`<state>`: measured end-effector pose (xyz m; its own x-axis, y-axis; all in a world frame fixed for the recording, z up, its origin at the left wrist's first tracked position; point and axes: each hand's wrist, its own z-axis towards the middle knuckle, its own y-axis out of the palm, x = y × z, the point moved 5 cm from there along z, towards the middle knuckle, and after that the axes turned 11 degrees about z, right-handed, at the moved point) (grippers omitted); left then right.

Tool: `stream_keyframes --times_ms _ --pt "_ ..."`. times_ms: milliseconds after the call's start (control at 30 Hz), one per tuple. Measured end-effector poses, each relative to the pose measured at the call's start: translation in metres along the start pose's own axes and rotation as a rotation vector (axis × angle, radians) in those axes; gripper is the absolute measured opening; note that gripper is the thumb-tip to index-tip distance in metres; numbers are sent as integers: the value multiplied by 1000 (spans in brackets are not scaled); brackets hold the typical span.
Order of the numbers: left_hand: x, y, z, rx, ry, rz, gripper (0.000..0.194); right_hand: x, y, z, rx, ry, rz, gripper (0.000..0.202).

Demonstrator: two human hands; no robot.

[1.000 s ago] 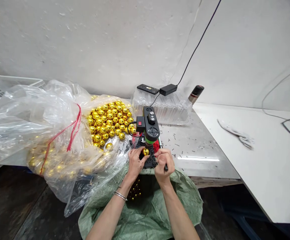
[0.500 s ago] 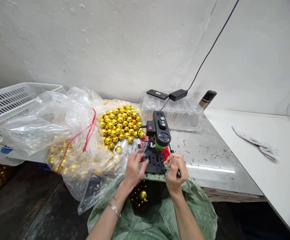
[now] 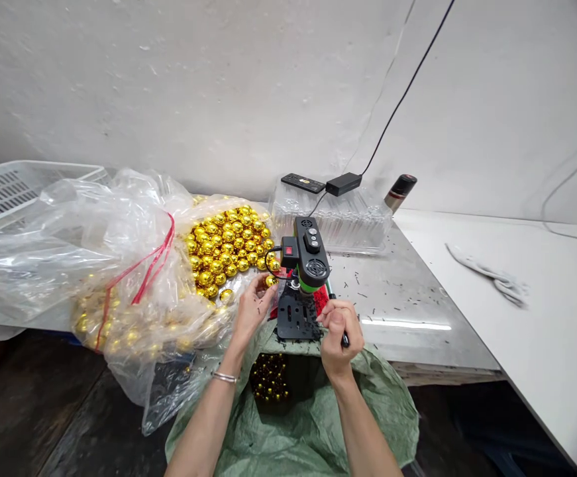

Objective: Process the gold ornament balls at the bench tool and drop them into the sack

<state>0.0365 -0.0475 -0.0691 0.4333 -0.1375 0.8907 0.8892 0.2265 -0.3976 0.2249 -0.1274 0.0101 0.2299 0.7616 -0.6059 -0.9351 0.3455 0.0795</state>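
My left hand (image 3: 252,308) pinches a shiny gold ball (image 3: 271,281) between thumb and fingertips, just left of a small black bench machine (image 3: 312,255) with a green ring. My right hand (image 3: 342,336) is wrapped round the machine's black lever handle (image 3: 345,340), whose end pokes out below the fist. Between the hands lies the machine's slotted black base plate (image 3: 292,321), with dark scraps on its right side. Beyond my left hand, many gold balls (image 3: 226,242) lie in an open clear plastic bag (image 3: 134,199) with a red tie.
A green woven sack (image 3: 308,440) hangs open below the table edge, with gold balls inside. Behind the machine are a clear plastic tray (image 3: 348,232), a power adapter (image 3: 344,183) and a dark flask (image 3: 400,192). Black scraps dot the metal tabletop (image 3: 407,298). A white basket (image 3: 0,199) stands left.
My left hand has moved from over the base plate up and left, and now holds a gold ball. A ball seen dropping into the sack is no longer in mid-air. My right hand stays on the lever.
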Motion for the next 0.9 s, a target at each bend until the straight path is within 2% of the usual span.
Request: stream_keyframes --times_ms 100,200,300,467,700,900 --pt "-5 21 -23 -72 -134 -263 43 -1 0 2 8 8 -9 30" --pt "-10 36 -40 -35 -169 -298 47 -1 1 5 2 16 -16 30" --pt "-11 43 -46 -22 -133 -232 47 -1 0 7 2 31 -14 30" --pt "-11 44 -43 -69 -84 -124 45 -7 2 17 6 33 4 31" --pt "-5 46 -46 17 43 140 29 -15 5 29 6 68 0 33" --pt "-1 49 -49 12 94 308 29 -16 3 23 -17 49 1 30"
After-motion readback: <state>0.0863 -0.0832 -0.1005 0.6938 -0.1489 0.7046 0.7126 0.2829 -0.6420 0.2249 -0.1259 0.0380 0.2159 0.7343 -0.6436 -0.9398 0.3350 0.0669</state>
